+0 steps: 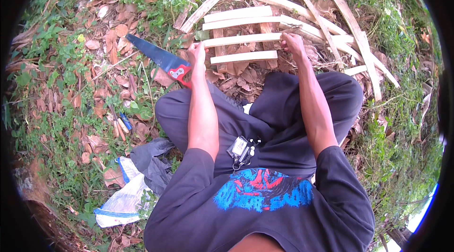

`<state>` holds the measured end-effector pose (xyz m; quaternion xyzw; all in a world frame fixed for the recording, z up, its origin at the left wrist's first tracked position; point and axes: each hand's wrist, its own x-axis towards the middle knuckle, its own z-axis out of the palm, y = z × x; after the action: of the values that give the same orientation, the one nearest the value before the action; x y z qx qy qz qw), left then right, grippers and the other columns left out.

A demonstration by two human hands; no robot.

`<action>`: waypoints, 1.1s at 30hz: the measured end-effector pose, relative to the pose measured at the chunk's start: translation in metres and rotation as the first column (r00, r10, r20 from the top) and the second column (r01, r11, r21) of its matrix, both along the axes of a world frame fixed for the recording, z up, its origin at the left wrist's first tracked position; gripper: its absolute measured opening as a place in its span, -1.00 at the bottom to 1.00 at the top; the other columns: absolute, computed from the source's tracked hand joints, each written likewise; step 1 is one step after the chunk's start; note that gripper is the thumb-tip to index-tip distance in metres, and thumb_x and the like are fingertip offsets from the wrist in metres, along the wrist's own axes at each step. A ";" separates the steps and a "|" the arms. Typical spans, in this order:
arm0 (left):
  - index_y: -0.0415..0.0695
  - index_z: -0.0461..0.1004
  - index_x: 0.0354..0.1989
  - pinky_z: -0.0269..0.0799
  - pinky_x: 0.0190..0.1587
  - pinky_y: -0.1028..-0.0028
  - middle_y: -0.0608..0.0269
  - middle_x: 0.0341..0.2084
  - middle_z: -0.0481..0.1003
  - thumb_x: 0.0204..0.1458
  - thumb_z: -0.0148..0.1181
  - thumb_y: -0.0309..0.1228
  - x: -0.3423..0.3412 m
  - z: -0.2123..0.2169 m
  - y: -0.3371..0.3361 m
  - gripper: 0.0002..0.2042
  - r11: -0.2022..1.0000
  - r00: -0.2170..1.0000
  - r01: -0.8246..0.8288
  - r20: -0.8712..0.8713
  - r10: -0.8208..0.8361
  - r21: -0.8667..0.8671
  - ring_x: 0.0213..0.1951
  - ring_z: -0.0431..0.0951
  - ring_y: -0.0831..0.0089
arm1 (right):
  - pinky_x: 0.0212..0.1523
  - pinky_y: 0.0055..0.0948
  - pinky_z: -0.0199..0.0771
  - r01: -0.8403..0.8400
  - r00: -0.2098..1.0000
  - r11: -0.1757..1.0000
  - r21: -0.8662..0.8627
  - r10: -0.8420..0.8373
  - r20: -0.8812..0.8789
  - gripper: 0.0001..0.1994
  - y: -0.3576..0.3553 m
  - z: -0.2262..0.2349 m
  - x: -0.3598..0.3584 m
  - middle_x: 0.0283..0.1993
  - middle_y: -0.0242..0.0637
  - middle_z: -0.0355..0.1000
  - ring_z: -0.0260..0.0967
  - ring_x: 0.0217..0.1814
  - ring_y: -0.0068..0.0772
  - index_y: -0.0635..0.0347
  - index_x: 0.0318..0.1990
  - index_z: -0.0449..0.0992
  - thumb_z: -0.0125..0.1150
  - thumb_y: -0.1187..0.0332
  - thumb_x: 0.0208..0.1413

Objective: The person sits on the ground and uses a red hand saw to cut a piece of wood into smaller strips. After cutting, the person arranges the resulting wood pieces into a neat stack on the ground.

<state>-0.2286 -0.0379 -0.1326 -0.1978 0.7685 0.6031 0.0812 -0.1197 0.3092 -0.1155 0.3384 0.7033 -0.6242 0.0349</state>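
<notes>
Both of my hands are at the ends of one pale wooden strip (242,39), which lies crosswise in front of my folded legs. My left hand (196,57) is closed on its left end, and my right hand (293,47) pinches the right end. Closer to me, a shorter strip (243,56) rests across two wooden pieces on the ground. Beyond the held strip, two more strips (239,13) lie side by side on those same supports. A handsaw (158,54) with a red handle lies just left of my left hand, its blade pointing away to the left.
Several long wooden strips (338,4) lie loosely heaped at the far right. Small hand tools (118,126) sit in the grass to the left, and a white and blue sack (124,200) with dark cloth (153,160) is beside my left knee. Dry leaves (111,39) and grass surround me.
</notes>
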 end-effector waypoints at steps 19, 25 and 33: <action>-0.33 0.58 -0.26 0.41 0.03 0.18 -0.24 -0.18 0.54 -0.18 0.08 -0.18 -0.006 0.019 0.001 -0.55 0.683 0.865 0.490 0.400 -0.303 -0.542 -0.05 0.54 -0.04 | -0.56 -0.47 0.43 -0.386 0.835 0.918 0.090 0.306 0.457 -0.75 0.017 0.009 0.001 -0.53 -0.31 0.47 0.45 -0.49 -0.50 0.28 -0.24 0.53 0.13 0.28 0.04; -0.27 0.53 -0.35 0.43 -0.18 0.30 0.01 -0.38 0.57 -0.21 0.20 -0.18 -0.006 0.017 -0.005 -0.63 0.795 0.997 0.073 0.038 -0.062 -0.602 -0.26 0.58 0.24 | -0.49 -0.53 0.45 -0.257 0.922 0.955 0.151 0.195 0.334 -0.73 0.031 0.014 -0.002 -0.44 -0.32 0.50 0.46 -0.44 -0.52 0.28 -0.23 0.54 0.15 0.24 0.05; -0.16 0.39 0.18 0.41 0.03 0.34 0.03 -0.04 0.54 0.05 0.21 -0.25 -0.032 -0.011 0.012 -0.50 0.985 0.972 0.120 -0.186 -0.141 -0.121 -0.03 0.55 0.24 | -0.31 -0.49 0.56 0.028 0.992 0.977 0.211 -0.001 -0.128 -0.50 0.027 -0.020 -0.034 -0.21 -0.05 0.56 0.57 -0.28 -0.39 0.39 0.14 0.39 0.16 0.27 0.09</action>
<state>-0.2608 -0.0256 -0.1439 -0.0911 0.8159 0.5699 0.0345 -0.1534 0.3366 -0.1353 0.3050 0.7642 -0.5660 -0.0508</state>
